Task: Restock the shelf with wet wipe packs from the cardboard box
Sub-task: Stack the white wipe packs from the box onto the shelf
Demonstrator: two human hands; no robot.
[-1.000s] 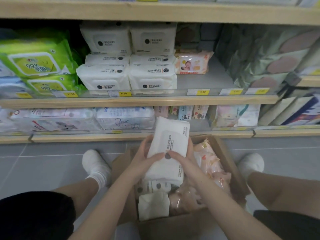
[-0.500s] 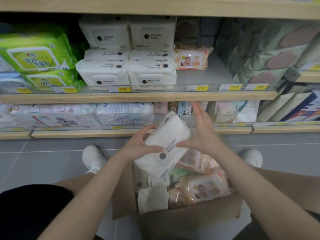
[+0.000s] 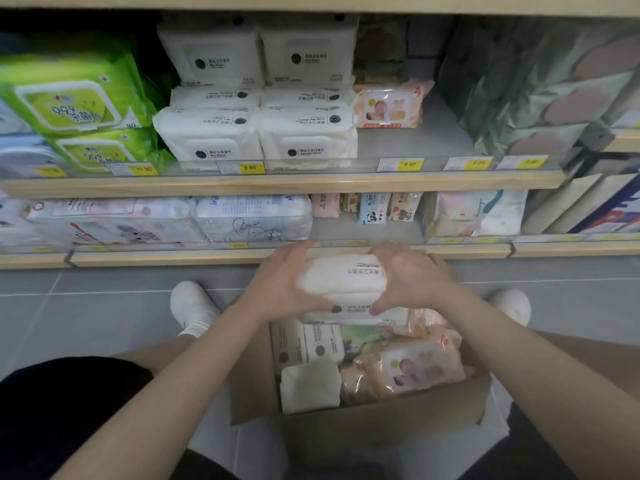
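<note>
While both hands clasp it from either side, a white wet wipe pack (image 3: 343, 284) hangs in the air above the far end of the cardboard box (image 3: 381, 431), level with the front lip of the lower shelf (image 3: 173, 258). The left hand (image 3: 287, 282) curls round the pack's left end, thumb underneath near a dark round mark on the wrapper; the right hand (image 3: 405, 278) wraps the right end, fingers over the top and thumb below. The pack lies roughly flat, its printed side facing up and toward the camera.

Below it the box stands open on the grey tiled floor (image 3: 86, 317) between the person's white shoes, one (image 3: 192, 306) by the box's left side and the other (image 3: 509, 304) off its right. Inside lie more white packs (image 3: 311, 344) along the left wall, a plain white bundle (image 3: 310, 388) at the near left corner, and pink baby-print packs (image 3: 415, 368) filling the right half.

On the upper shelf (image 3: 277, 183), stacked white packs (image 3: 256, 133) sit left of centre behind an 8.90 price tag (image 3: 249, 167), green packs (image 3: 79, 105) at the left end, a single pink pack (image 3: 391, 105) set back just to their right with bare shelf in front of it
</note>
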